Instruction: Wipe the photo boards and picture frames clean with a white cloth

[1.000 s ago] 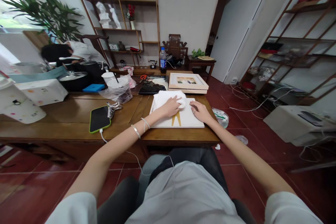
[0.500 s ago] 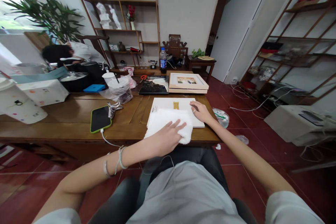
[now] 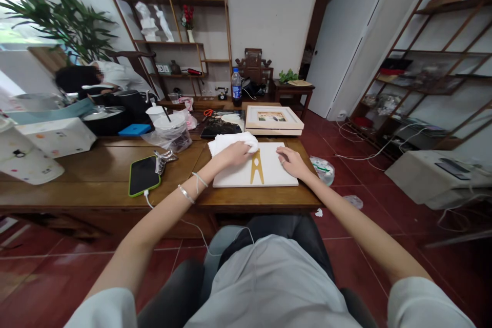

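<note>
On the wooden table lies a flat white panel [image 3: 234, 179] with a gold, A-shaped piece [image 3: 257, 169] on its face. My left hand [image 3: 236, 154] grips a white towel [image 3: 230, 140], bunched over the panel's upper left part and past its far edge. The towel touches the top end of the gold piece. At the panel's right edge rests my right hand [image 3: 292, 162], fingers stretched out over the surface, holding nothing. A ring is on one of its fingers.
Behind the panel sit a framed picture [image 3: 273, 119] and a dark glossy board [image 3: 223, 124]. A charging phone [image 3: 144, 177], a bagged drink cup [image 3: 171, 130] and a white box [image 3: 57, 136] are leftward. A cola bottle [image 3: 236, 87] stands behind. Another person [image 3: 115, 76] leans at far left.
My left hand has moved the towel away from me, from the panel's near edge to its far left, uncovering the gold piece's lower legs. My right hand stays at the right edge.
</note>
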Demonstrator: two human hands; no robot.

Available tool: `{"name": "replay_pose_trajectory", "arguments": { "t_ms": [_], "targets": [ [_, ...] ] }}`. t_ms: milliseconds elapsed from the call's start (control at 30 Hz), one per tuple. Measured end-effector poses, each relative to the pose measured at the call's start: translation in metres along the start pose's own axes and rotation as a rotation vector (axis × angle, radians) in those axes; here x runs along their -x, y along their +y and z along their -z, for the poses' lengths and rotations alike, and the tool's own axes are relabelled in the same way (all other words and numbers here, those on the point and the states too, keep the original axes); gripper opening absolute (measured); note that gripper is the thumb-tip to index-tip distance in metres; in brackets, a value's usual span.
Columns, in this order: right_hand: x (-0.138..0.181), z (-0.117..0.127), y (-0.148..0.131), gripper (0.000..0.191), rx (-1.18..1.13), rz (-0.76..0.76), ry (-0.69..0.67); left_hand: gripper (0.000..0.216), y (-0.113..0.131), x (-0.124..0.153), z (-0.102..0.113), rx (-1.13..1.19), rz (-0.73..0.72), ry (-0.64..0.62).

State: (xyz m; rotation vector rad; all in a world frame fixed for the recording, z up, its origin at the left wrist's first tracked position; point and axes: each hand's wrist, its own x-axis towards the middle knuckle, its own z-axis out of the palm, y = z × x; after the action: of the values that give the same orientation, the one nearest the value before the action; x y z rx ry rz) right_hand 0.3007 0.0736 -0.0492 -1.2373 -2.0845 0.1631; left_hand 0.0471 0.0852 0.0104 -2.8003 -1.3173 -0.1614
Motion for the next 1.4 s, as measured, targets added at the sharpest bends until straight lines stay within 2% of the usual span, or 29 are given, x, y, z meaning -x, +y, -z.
{"name": "replay_pose_trajectory", "arguments": {
  "t_ms": [200,333,433,700,833,1000,1133,1233,1400],
  "targets": [
    [0.000,0.000,0.001,0.031,-0.006,0.005,0.006,0.029,0.012,-0.023,-0.017,-0.103,-0.170,0.040],
    [0.000,0.000,0.001,0.031,-0.001,0.011,0.014,0.031,0.018,-0.015,-0.022,-0.063,-0.141,0.072],
    [0.000,0.000,0.001,0.030,0.008,0.010,0.011,0.031,0.027,0.010,-0.022,-0.013,-0.130,0.086],
    [0.000,0.000,0.001,0.032,0.006,0.000,0.010,0.026,0.075,0.113,-0.002,0.036,-0.277,0.067],
    [0.000,0.001,0.000,0.032,0.007,-0.005,0.000,0.025,0.076,0.132,0.008,0.067,-0.288,0.028],
    [0.000,0.002,-0.001,0.031,0.001,-0.007,-0.004,0.029,0.050,0.108,0.010,0.095,-0.223,0.018],
    [0.000,0.002,-0.002,0.031,-0.012,-0.015,-0.007,0.031,0.020,0.069,0.000,0.102,-0.158,-0.041],
    [0.000,0.003,-0.003,0.031,-0.026,-0.019,-0.004,0.041,-0.002,0.044,-0.010,0.109,-0.084,-0.024],
    [0.001,0.002,-0.002,0.031,-0.023,-0.013,0.001,0.044,-0.027,0.024,-0.020,0.070,0.009,0.002]
  ]
}}
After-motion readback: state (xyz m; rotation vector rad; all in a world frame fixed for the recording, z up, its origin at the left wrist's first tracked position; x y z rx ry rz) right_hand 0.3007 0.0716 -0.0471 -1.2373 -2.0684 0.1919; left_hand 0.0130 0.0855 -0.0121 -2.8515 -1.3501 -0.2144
